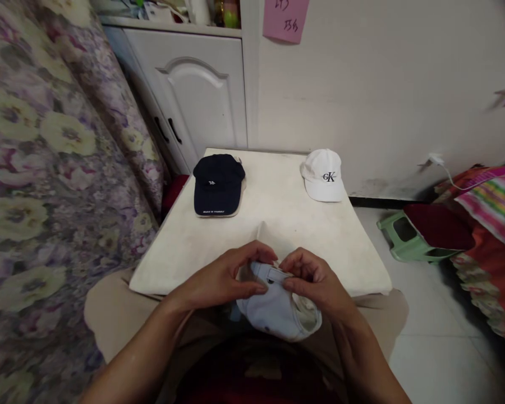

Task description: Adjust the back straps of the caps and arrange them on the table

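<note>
A cream desk (273, 193) is standing against a pale wall (362, 84), its near edge lying over the seated person's knees. A white cabinet (202, 101) with dark handles is rising behind its far left corner, while a tiled floor (429, 320) is showing at right. A blue cap (267, 314) is hanging at the near edge, above the lap; the left hand (235, 278) is pinching one side of its back strap between thumb and fingers, and the right hand (313, 275) is gripping the other side. Both hands and the cap are hiding part of the near edge. A navy cap (219, 185) is resting at far left on the desk, and a white cap (323, 175) is sitting well apart from it at far right, both brims facing the person. A floral curtain (46, 168) is filling the left side and partly covering the cabinet; a green stool (404, 238) with a dark red top is standing on the floor at right. The white cap is bearing the letters "GK"; the navy brim is carrying small white lettering, apparently "BELIEVE IN YOURSELF". A pink note (285, 22) on the wall is displaying dark handwriting, cut off above.
</note>
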`<state>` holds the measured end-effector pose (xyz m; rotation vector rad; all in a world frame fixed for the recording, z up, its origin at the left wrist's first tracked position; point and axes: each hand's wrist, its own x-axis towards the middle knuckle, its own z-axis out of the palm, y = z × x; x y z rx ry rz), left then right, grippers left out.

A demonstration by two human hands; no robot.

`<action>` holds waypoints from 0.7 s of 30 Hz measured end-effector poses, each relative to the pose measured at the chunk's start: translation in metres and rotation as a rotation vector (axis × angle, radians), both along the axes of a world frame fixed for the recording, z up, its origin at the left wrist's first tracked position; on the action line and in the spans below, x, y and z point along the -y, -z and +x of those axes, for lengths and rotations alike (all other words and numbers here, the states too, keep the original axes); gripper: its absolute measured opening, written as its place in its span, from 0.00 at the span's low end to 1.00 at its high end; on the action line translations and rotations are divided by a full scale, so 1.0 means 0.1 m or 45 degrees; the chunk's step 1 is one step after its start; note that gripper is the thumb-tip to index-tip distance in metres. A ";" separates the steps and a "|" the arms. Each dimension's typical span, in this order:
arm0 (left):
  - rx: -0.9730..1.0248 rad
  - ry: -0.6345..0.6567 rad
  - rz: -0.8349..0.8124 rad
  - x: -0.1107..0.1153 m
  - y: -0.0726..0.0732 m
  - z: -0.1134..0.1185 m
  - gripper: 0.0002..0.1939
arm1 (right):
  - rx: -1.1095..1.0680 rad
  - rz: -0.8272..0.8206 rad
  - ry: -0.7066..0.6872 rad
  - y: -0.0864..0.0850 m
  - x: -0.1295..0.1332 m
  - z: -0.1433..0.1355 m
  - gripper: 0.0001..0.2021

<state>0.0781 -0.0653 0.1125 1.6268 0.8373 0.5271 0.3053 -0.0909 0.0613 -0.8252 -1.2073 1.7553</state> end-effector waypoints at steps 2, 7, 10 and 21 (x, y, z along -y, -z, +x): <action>-0.054 -0.036 0.011 0.06 0.07 -0.01 0.20 | -0.055 -0.063 0.013 0.11 0.04 -0.03 0.13; -0.102 -0.072 0.060 0.17 0.26 -0.02 0.17 | -0.093 -0.092 0.002 0.26 0.10 -0.07 0.12; -0.090 -0.072 0.083 0.18 0.26 -0.01 0.17 | -0.115 -0.106 -0.018 0.25 0.09 -0.07 0.11; -0.083 -0.064 -0.016 0.12 0.29 0.00 0.14 | 0.175 0.090 -0.024 0.11 0.09 -0.05 0.08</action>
